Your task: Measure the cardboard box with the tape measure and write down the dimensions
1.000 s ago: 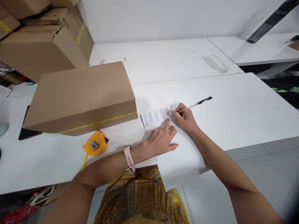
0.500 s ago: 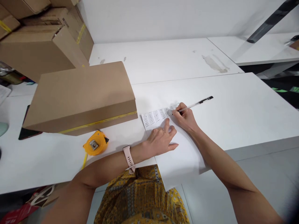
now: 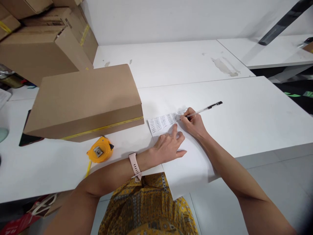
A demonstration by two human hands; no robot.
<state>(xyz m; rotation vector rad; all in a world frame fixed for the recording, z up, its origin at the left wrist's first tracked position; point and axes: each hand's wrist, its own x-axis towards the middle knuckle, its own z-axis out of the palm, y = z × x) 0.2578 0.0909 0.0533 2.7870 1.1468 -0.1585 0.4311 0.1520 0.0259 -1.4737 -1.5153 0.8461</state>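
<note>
My right hand [image 3: 194, 124] pinches a slim pen [image 3: 203, 110] with a clear barrel and black clip, its tip at the written lines. Under both hands lies a sheet of white paper [image 3: 188, 169], with columns of small handwriting along its top; the lower part hangs over the table's front edge. My left hand [image 3: 168, 145] rests on the sheet below the writing, fingers spread, the index pointing toward the pen tip. A watch with a pale pink strap [image 3: 135, 166] is on the left wrist.
A closed cardboard box [image 3: 88, 94] with yellow tape stands left of the paper. Before it lies an orange tape measure [image 3: 100, 150]. A dark phone-like object [image 3: 29, 140] sticks out from beneath the box. More cartons [image 3: 31, 52] are stacked at the back left.
The pen's upper end has tilted slightly to the left. Both hands, the paper and the box stay where they were.
</note>
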